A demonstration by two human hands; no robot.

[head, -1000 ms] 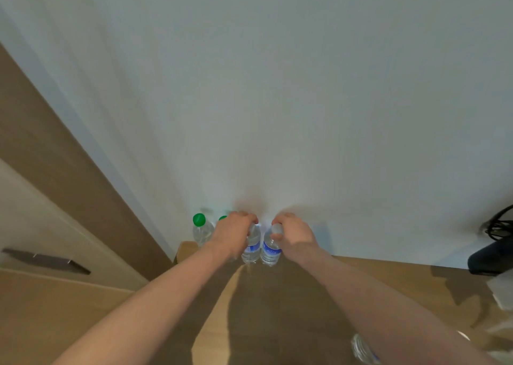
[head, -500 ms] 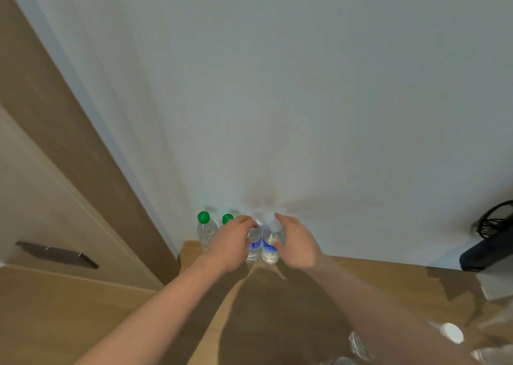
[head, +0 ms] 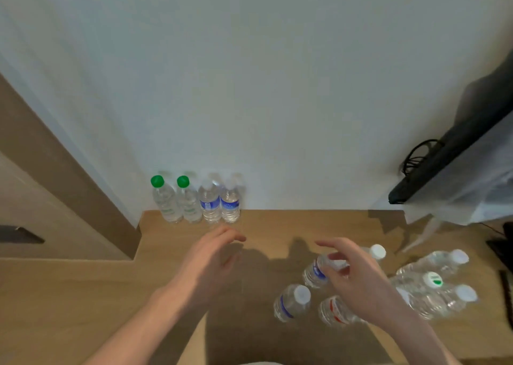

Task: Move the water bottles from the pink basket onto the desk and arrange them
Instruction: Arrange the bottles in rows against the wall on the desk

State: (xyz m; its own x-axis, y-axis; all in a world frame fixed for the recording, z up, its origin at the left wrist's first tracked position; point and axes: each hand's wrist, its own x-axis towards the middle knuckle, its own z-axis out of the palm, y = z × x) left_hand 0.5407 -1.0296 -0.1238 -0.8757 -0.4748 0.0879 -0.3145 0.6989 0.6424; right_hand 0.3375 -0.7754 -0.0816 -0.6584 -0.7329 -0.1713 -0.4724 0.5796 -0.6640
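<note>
A row of upright water bottles stands against the wall at the back of the wooden desk [head: 180,275]: two green-capped bottles [head: 166,200] [head: 188,202] and two blue-labelled white-capped bottles [head: 209,202] [head: 230,200]. My left hand [head: 211,259] hovers over the desk in front of the row, fingers relaxed, holding nothing. My right hand [head: 355,275] hovers with spread fingers over a blue-labelled bottle [head: 315,273] in a loose group at the right. That group includes another blue-labelled bottle [head: 290,303], a red-labelled bottle [head: 333,312] and several more bottles [head: 433,281]. The pink basket is out of view.
A white wall rises behind the desk. A wooden panel and drawer front [head: 33,198] stand at the left. A dark monitor [head: 458,153] with black cables [head: 416,156] hangs over the right back corner. Dark items [head: 503,248] sit at the right edge.
Both hands have let go of the two blue-labelled bottles at the wall and drawn back toward me. The view has tilted down, showing the group of bottles at the right.
</note>
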